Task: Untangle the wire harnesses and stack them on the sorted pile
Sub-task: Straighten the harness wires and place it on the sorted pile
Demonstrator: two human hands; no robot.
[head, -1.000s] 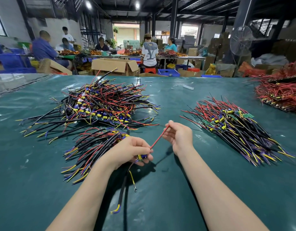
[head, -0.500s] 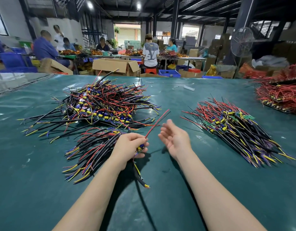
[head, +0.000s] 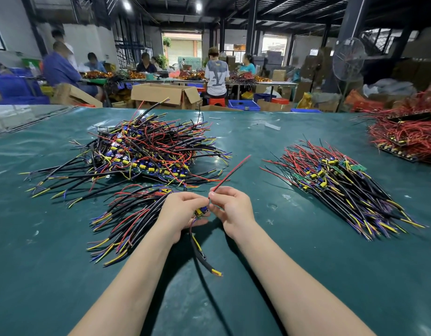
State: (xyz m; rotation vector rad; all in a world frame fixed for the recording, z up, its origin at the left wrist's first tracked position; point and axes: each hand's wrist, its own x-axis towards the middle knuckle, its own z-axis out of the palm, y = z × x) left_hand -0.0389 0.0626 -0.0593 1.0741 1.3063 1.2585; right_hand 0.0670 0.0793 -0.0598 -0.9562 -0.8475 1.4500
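Green table (head: 39,263) with tangled harness heap (head: 146,151), small pile (head: 127,221), sorted pile (head: 338,185), red wire heap (head: 408,139).

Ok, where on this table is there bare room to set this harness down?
Bare mat lies between the tangled heap and the right-hand aligned pile, and in the near strip around your forearms. Crowded: left of your left hand, where the small bundle sits by the heap.

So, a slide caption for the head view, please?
Left hand and right hand hold a wire harness over a green table; tangled heap behind, neater pile beside.
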